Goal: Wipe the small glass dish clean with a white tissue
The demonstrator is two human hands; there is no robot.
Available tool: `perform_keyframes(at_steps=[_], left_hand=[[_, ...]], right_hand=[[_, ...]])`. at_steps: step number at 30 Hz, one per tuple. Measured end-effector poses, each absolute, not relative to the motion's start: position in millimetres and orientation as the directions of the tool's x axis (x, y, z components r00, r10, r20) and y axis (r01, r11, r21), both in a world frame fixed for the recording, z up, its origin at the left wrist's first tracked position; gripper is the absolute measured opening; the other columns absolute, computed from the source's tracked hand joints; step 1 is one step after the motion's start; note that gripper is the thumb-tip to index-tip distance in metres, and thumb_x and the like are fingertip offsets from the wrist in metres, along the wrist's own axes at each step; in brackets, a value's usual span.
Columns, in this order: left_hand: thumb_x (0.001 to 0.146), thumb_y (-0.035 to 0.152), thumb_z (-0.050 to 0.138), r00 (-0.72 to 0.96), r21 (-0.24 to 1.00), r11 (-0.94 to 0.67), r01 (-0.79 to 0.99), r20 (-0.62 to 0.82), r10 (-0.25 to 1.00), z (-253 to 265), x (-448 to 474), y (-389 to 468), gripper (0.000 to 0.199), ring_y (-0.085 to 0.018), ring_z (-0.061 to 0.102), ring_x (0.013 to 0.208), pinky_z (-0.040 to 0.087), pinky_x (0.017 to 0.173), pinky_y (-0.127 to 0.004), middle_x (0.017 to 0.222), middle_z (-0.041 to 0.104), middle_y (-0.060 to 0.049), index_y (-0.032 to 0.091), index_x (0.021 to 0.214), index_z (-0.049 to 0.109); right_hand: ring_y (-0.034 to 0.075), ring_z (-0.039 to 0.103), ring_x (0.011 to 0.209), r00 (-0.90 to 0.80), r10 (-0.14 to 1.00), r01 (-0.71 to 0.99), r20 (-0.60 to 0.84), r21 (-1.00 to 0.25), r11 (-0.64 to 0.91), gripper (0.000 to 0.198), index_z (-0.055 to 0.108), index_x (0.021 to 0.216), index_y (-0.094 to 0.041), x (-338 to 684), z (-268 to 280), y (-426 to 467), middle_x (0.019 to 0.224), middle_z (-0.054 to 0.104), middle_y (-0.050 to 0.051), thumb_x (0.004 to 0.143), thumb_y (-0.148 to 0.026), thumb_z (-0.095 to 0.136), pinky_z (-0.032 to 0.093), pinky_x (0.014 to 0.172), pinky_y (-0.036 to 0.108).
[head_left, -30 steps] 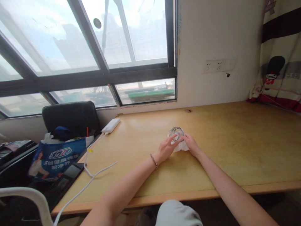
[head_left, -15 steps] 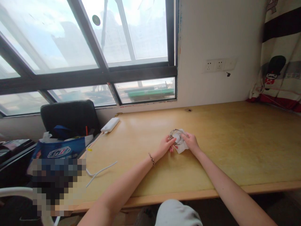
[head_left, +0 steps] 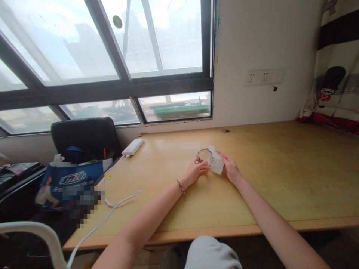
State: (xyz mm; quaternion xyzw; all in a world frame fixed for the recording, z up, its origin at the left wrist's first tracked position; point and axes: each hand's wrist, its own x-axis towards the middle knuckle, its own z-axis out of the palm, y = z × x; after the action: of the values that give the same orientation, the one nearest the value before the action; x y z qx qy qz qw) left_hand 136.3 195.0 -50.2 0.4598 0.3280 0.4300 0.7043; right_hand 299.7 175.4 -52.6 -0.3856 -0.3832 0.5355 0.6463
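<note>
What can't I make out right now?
Head view:
Clear round dish: near side hidden by the left hand.
White thin sheet in the right hand: too small to tell paper from cloth.
Blue printed bag: lower right masked by pixelation.
Patterned curtain: cut by right edge.

Table (head_left: 280,186): spreads broad and flat, yellow-tan with a faint gloss, brighter toward 11 o'clock, browner toward 2; clock read from the tabletop's middle, with 12 at the back.
Front edge (head_left: 174,237): runs from 8 o'clock to 4, banded in an orange-tinted strip.
Grommet (head_left: 226,130): sits at the back near 12 o'clock, dark in the middle.
Power bank (head_left: 133,147): lies flat just short of 10 o'clock, white, near the left edge.
Cabling (head_left: 116,204): plugs into the power bank's near end, wears a yellow tag (head_left: 109,175) around 9 o'clock, bends between 8 and 9, shows one loose tip there, slants toward 8.
</note>
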Motion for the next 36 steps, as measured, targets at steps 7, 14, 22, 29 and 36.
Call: perform_keyframes(at_steps=[7,14,22,29,36], left_hand=[[0.066,0.032,0.064,0.407,0.971,0.066,-0.229,0.034,0.913,-55.0,138.7,190.0,0.036,-0.01,0.058,0.062,0.049,0.059,-0.024,0.078,0.055,-0.003,0.015,0.09,0.043],[0.066,0.032,0.064,0.426,0.981,0.026,-0.19,0.059,0.903,-53.0,138.6,189.4,0.038,-0.01,0.058,0.062,0.05,0.061,-0.026,0.08,0.055,-0.003,0.014,0.093,0.044],[0.067,0.036,0.063,0.463,0.992,-0.016,-0.128,0.074,0.883,-49.4,137.4,186.1,0.038,-0.013,0.06,0.063,0.05,0.06,-0.026,0.073,0.058,-0.004,0.013,0.09,0.043],[0.067,0.036,0.063,0.486,0.993,-0.029,-0.114,0.082,0.87,-46.6,138.4,184.6,0.038,-0.013,0.06,0.06,0.05,0.057,-0.026,0.072,0.057,-0.003,0.013,0.088,0.042],[0.066,0.037,0.063,0.52,0.991,-0.05,-0.127,0.11,0.847,-44.4,139.0,182.9,0.042,-0.012,0.059,0.062,0.049,0.057,-0.026,0.079,0.058,-0.004,0.014,0.094,0.041]], right_hand=[[0.019,0.06,0.086,0.096,0.995,-0.52,0.023,-0.851,0.07,0.029,0.061,0.09,-0.017,295.3,-55.7,175.7,0.092,0.065,0.006,0.074,-0.039,0.051,0.049,0.071,0.028],[0.018,0.059,0.086,0.201,0.979,-0.618,-0.01,-0.777,0.119,0.017,0.06,0.082,-0.018,301.1,-58.2,181.6,0.09,0.065,0.003,0.073,-0.027,0.049,0.048,0.072,0.027],[0.017,0.059,0.07,0.234,0.972,-0.551,-0.03,-0.827,0.107,0.014,0.061,0.075,-0.017,303.7,-60.4,180.2,0.078,0.065,0.002,0.065,-0.025,0.054,0.048,0.061,0.025],[0.015,0.057,0.071,0.178,0.98,-0.262,0.085,-0.956,0.131,0.034,0.061,0.087,-0.016,303.5,-59.1,178.3,0.084,0.064,0.003,0.067,-0.043,0.057,0.044,0.061,0.023],[0.018,0.055,0.068,0.062,0.981,0.22,0.185,-0.961,0.167,0.04,0.061,0.083,-0.013,301.6,-68.9,181.3,0.073,0.063,0.004,0.071,-0.049,0.048,0.042,0.06,0.025]])
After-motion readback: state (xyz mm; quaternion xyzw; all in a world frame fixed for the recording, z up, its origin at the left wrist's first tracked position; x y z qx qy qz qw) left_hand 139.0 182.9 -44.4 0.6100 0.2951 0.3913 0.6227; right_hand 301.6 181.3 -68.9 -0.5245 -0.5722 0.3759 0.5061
